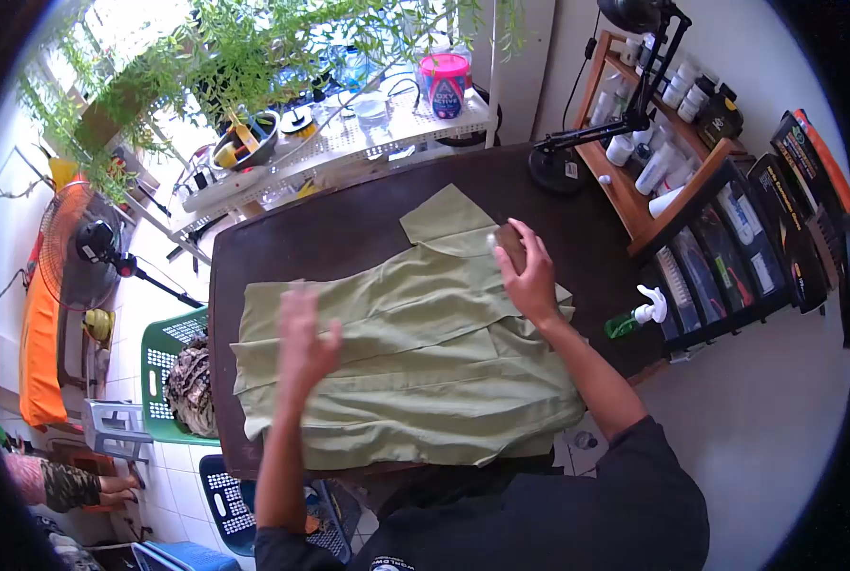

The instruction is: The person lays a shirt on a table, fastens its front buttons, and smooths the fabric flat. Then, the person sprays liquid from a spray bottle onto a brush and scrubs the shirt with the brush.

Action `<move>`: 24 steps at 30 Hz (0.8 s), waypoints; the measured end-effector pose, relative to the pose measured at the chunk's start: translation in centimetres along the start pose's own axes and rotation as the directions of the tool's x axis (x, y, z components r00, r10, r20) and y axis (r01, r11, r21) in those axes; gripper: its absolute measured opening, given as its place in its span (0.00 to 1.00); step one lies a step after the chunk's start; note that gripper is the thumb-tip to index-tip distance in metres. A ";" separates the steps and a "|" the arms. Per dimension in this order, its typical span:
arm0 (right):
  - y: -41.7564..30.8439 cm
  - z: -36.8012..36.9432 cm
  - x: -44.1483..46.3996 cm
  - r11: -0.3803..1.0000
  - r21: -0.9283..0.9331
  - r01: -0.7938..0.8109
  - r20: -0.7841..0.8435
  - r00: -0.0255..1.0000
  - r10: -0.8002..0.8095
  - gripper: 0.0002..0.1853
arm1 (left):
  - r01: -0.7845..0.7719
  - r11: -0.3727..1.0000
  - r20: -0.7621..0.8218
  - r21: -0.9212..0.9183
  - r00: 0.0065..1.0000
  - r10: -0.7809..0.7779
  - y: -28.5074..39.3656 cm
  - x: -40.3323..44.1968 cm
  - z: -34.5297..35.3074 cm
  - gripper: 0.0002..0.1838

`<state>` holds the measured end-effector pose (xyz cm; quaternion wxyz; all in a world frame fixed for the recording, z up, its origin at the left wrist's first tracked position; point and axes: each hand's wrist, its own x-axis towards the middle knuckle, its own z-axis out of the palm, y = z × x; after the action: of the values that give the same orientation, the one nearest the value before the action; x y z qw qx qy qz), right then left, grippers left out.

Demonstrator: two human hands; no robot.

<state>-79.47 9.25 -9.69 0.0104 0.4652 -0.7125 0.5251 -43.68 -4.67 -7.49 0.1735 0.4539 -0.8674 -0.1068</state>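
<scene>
A light green shirt (pixel 387 381) lies spread on the dark table, its creases running across the body and one sleeve (pixel 449 217) pointing to the far side. My right hand (pixel 531 276) is closed around a brown block-shaped brush (pixel 511 249) with a pale edge, over the upper right part of the shirt. On the left, my left hand (pixel 306 343) is over the cloth, blurred by motion, with its thumb apart from the fingers and nothing visible in it. Whether it touches the cloth I cannot tell.
A black desk lamp (pixel 558 171) stands at the table's far right, near a wooden bottle rack (pixel 625 205). A green spray bottle (pixel 625 325) is on the right edge. Left of the table are a green basket (pixel 154 381) and a fan (pixel 87 243). Another person's legs (pixel 111 490) show lower left.
</scene>
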 end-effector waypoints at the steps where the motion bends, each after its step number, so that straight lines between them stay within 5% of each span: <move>1: -0.7 0.5 0.9 1.000 -0.016 0.020 0.012 1.000 -0.019 0.28 | -0.146 0.985 -0.033 -0.093 0.989 0.143 4.3 0.6 0.5 0.35; 3: -1.8 2.0 2.3 0.997 0.050 0.053 0.207 0.976 -0.062 0.28 | -0.302 0.935 0.004 -0.188 0.951 0.308 9.4 1.7 4.8 0.34; 6: 1.0 4.8 5.7 0.984 0.053 0.171 0.299 0.937 -0.179 0.29 | -0.301 0.953 0.133 0.035 0.947 0.294 14.5 3.5 9.3 0.43; 12: 4.9 8.1 9.3 0.959 0.189 0.210 0.284 0.923 -0.258 0.29 | -0.204 0.976 0.035 0.075 0.979 0.202 14.9 3.9 13.2 0.48; 16: 4.7 8.5 7.5 0.969 0.177 0.171 0.104 0.976 -0.191 0.29 | -0.213 0.977 0.022 0.001 0.977 0.213 14.8 3.5 12.9 0.50; 21: 2.6 6.5 7.2 0.969 0.221 0.112 0.374 0.908 -0.190 0.27 | -0.211 0.977 0.020 -0.012 0.977 0.211 14.5 3.7 13.2 0.51; 24: 4.5 8.0 8.2 0.967 0.187 0.174 0.233 0.948 -0.215 0.26 | -0.213 0.977 0.020 -0.008 0.977 0.213 14.6 3.8 13.0 0.51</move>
<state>-83.34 -2.14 -12.44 -0.0666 0.5955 -0.6129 0.5150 -61.86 0.80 -13.64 0.1764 0.3566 -0.9126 -0.0946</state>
